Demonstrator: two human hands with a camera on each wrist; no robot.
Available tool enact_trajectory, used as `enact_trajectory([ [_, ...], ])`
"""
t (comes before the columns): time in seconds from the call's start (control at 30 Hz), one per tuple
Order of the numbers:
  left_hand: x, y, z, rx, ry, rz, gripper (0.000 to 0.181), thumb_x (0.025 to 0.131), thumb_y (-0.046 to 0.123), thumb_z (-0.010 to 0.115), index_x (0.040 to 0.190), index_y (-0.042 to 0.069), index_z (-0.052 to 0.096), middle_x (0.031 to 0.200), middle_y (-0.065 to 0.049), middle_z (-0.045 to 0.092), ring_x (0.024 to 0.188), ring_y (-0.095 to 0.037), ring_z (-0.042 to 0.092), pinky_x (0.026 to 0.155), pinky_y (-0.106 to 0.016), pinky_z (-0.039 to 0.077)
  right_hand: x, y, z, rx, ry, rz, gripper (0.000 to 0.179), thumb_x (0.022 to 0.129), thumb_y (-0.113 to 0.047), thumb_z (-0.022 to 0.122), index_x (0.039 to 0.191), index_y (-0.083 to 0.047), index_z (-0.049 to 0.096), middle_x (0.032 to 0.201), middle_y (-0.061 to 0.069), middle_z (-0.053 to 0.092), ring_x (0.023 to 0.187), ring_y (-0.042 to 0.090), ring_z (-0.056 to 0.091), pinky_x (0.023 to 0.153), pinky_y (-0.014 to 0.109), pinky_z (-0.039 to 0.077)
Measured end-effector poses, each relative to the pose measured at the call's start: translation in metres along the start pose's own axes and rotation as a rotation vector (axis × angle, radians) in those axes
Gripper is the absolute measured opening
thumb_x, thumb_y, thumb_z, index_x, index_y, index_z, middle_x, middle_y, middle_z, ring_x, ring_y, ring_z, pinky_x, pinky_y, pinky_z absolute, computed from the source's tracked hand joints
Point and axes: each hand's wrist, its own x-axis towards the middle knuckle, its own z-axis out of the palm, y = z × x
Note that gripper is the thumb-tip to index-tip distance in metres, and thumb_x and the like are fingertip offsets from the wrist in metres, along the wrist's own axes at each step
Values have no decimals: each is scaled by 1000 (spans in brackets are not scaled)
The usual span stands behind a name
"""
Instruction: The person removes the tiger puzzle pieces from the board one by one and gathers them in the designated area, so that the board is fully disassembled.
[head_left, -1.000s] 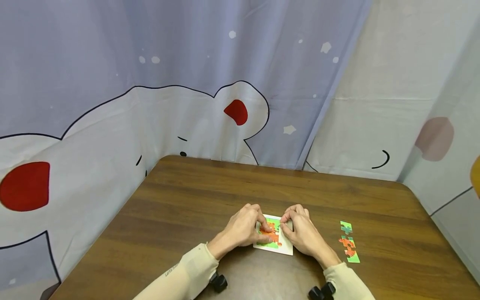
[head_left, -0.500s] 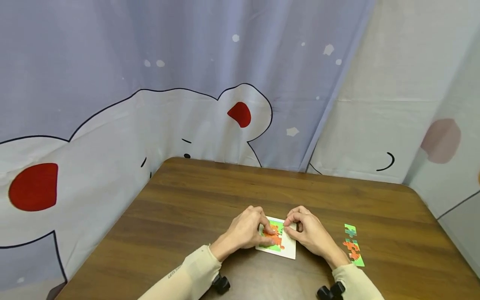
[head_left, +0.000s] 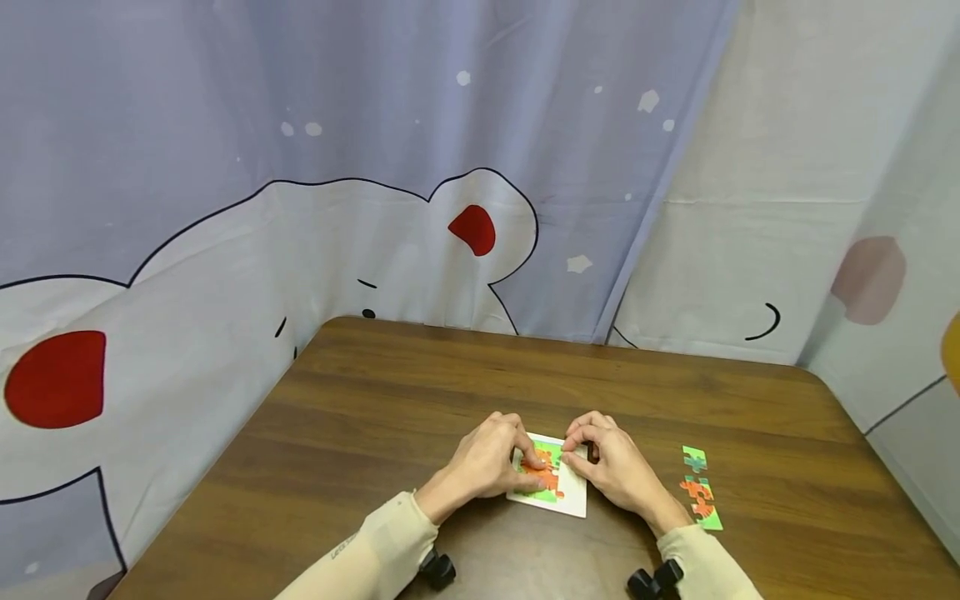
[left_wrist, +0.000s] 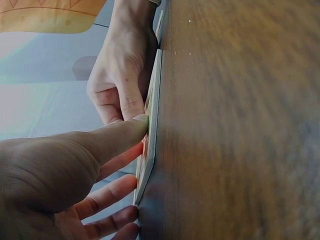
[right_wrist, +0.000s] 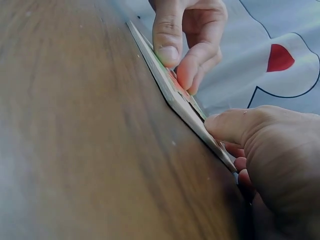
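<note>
A flat jigsaw puzzle point(head_left: 553, 495) with an orange figure on green lies in a white-bordered tray point(head_left: 573, 500) on the table. My left hand point(head_left: 489, 457) presses down on the picture, thumb and index finger apart on its surface. In the left wrist view the other fingers of my left hand point(left_wrist: 55, 172) reach the tray's far edge. At the picture's right side, my right hand point(head_left: 611, 465) pinches a small puzzle piece between thumb and index finger, mostly hidden by the fingertips. The right wrist view shows the thumb point(right_wrist: 227, 126) right at a slightly raised piece edge.
Several loose puzzle pieces point(head_left: 702, 492), green and orange, lie in a column to the right of the right hand. The brown wooden table point(head_left: 375, 417) has a patterned curtain point(head_left: 390, 242) behind it. A black wrist device point(head_left: 437, 570) sits at the left cuff.
The head view has shifted slightly. Both hands stay at the tray; the right fingertips have drawn back a little, then come in again at the puzzle's right side.
</note>
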Motion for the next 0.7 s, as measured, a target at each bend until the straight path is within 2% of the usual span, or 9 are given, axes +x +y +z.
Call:
enact_trajectory([
  [0.17,0,1,0,28,2,7,23,77,47,104,92,36,90,94,18,63,95,-7,57,69,-22,49,-1,0,1,-26,17,-46,21,96,-5,87,92,-21,75,112,-7,69,101,16,57,78,27,49],
  [0.43,0,0,0,34,8,15,22,76,44,105,89,36,90,93,20,63,92,-5,56,71,-22,50,0,-1,2,-16,24,-51,21,98,-5,84,96,-23,73,108,-10,69,93,17,58,75,25,47],
  [0.7,1,0,1,38,12,9,22,76,47,104,84,36,87,93,19,63,93,-6,57,71,-22,50,2,-2,0,-13,9,13,13,101,-10,83,99,-19,75,102,-9,67,84,13,56,73,25,47],
])
